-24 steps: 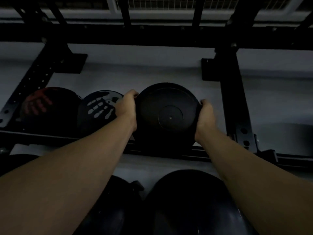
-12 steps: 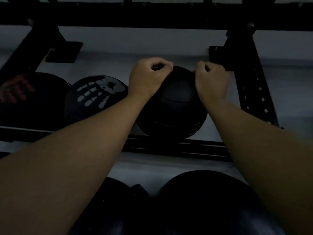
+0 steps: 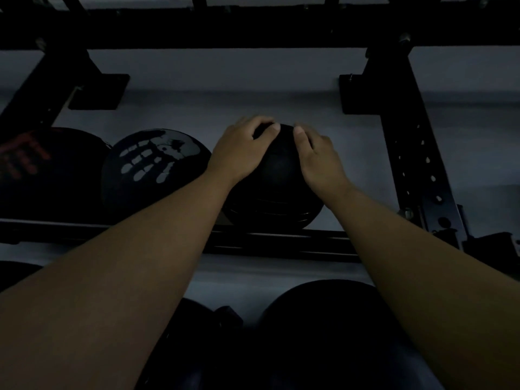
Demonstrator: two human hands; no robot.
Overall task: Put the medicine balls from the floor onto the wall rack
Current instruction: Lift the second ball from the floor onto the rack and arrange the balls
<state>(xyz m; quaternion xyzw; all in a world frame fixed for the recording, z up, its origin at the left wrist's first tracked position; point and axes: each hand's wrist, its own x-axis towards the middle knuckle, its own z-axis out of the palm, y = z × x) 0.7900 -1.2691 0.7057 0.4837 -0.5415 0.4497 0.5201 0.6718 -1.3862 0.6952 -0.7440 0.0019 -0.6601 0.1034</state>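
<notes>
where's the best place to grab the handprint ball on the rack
Likely with both palms on its upper left and right curves, coming from the front and above. The handprint ball is round with no handle, and lower down its sides are crowded by the red-marked ball and the plain ball.

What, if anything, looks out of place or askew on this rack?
Nothing stands out. The black ball sits on the rack rail beside the handprint ball, with the left hand and right hand curled over its top. Dim light would hide fine damage.
</notes>
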